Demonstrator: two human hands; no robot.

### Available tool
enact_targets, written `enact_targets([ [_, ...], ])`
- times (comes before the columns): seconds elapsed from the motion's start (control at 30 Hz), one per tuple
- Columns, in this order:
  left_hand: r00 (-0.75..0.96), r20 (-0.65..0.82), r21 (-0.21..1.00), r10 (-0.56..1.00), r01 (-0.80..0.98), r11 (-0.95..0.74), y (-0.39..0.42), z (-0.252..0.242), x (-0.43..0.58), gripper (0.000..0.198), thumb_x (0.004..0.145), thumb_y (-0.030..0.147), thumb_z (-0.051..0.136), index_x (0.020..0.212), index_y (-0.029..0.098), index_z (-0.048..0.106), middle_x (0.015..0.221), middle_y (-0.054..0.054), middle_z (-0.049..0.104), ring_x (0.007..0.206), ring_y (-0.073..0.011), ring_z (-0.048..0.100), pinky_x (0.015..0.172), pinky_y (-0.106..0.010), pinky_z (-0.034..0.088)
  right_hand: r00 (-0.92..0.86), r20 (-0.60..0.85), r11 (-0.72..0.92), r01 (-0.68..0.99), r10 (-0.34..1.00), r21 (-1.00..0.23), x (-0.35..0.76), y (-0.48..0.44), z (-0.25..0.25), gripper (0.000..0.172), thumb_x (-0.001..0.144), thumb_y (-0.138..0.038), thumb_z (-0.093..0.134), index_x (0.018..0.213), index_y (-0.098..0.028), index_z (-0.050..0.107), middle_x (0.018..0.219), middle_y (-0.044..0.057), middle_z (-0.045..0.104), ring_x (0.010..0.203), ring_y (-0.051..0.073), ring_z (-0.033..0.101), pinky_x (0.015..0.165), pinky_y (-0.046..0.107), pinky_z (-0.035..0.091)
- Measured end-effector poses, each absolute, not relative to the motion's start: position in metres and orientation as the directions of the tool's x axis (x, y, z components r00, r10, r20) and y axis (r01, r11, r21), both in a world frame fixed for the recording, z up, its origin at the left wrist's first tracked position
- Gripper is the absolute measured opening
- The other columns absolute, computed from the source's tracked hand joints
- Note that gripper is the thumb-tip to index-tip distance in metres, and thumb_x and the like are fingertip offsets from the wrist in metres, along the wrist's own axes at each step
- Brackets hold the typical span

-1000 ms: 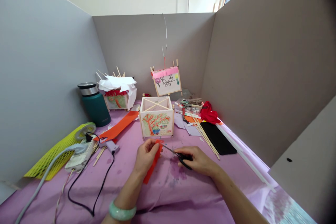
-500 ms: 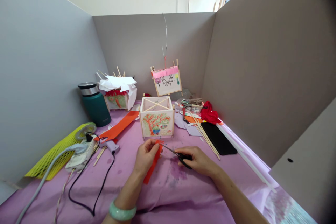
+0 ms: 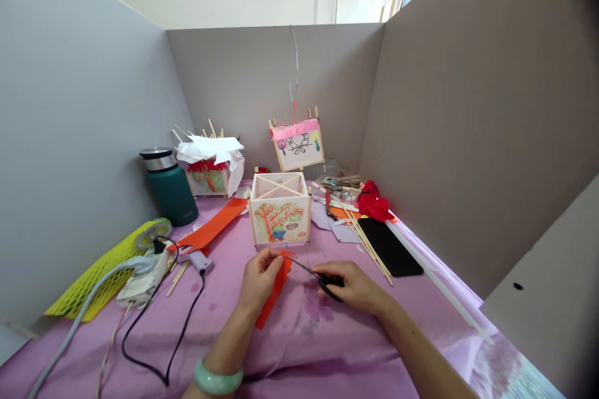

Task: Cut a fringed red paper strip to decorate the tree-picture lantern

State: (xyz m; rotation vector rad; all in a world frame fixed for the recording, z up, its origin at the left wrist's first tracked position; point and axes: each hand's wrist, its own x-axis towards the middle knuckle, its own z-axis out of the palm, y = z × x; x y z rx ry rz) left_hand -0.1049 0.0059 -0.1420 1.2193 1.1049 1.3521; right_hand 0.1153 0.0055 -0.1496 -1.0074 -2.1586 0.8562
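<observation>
Pinched in my left hand (image 3: 261, 277) is an orange paper strip (image 3: 275, 298), its upper end cut into a small fringe and its lower end hanging toward me. My right hand (image 3: 354, 287) grips black-handled scissors (image 3: 329, 284), whose blades point left and reach the strip's fringed top edge. Just beyond both hands stands a box-shaped lantern (image 3: 281, 219) with a wooden stick frame, crossed sticks on top and a coloured tree drawing on its front panel.
A second lantern (image 3: 298, 144) hangs from a wire at the back. At left are a teal bottle (image 3: 174, 196), an orange sheet (image 3: 213, 224), a glue gun (image 3: 199, 258) and a power strip (image 3: 143, 280). Thin sticks (image 3: 369, 248) and a black phone (image 3: 390, 248) lie at right.
The top of the orange strip has shifted slightly to the right at the scissor tips. Both hands stay in nearly the same place.
</observation>
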Motion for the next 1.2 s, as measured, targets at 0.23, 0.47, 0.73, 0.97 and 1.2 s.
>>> enact_targets([
  [0.23,-0.025,0.098,0.991,0.995,-0.091,-0.1,0.0044,-0.1403,-0.1045,0.019,0.071,0.034,0.066,0.07,0.016,0.058,0.057,0.003,0.058,0.051,-0.0103,0.05,0.05,-0.02,0.04,-0.542,0.242,0.507,0.415,0.805,-0.756,0.1153,0.0057,-0.1507,0.035,0.078,-0.017,0.056,0.11,-0.02,0.069,0.097,0.003,0.071,0.081,0.018,0.063,0.073,0.025,0.048],
  [0.47,-0.006,0.091,0.989,0.996,-0.115,-0.091,0.0028,-0.1371,-0.104,0.017,0.071,0.032,0.064,0.069,0.016,0.059,0.057,0.002,0.06,0.051,-0.011,0.051,0.05,-0.021,0.04,-0.548,0.248,0.509,0.396,0.799,-0.764,0.1161,0.0059,-0.1503,0.034,0.078,-0.016,0.056,0.109,-0.021,0.069,0.098,0.003,0.071,0.082,0.017,0.063,0.073,0.024,0.047],
  [0.73,-0.023,0.137,0.99,0.99,-0.039,-0.137,0.0043,-0.1371,-0.1047,0.016,0.069,0.03,0.064,0.065,0.016,0.06,0.056,0.003,0.057,0.052,-0.01,0.048,0.051,-0.019,0.037,-0.543,0.248,0.504,0.394,0.803,-0.769,0.1151,0.006,-0.1509,0.029,0.078,-0.016,0.057,0.104,-0.021,0.071,0.094,0.002,0.071,0.077,0.016,0.063,0.069,0.023,0.047],
  [0.97,-0.018,0.122,0.992,0.992,-0.02,-0.123,0.0028,-0.1366,-0.1054,0.017,0.069,0.031,0.064,0.065,0.016,0.059,0.057,0.002,0.059,0.053,-0.0111,0.049,0.052,-0.02,0.038,-0.545,0.266,0.527,0.404,0.795,-0.748,0.1155,0.007,-0.1521,0.032,0.078,-0.016,0.058,0.107,-0.02,0.07,0.095,0.003,0.071,0.08,0.017,0.063,0.072,0.024,0.046],
  [1.2,-0.016,0.121,0.992,0.992,-0.029,-0.122,0.0026,-0.1351,-0.104,0.016,0.069,0.031,0.063,0.067,0.015,0.06,0.057,0.002,0.059,0.052,-0.0105,0.049,0.051,-0.02,0.038,-0.551,0.263,0.526,0.398,0.792,-0.752,0.1146,0.0055,-0.1488,0.028,0.079,-0.017,0.057,0.104,-0.019,0.07,0.084,0.001,0.069,0.073,0.015,0.06,0.065,0.021,0.043],
])
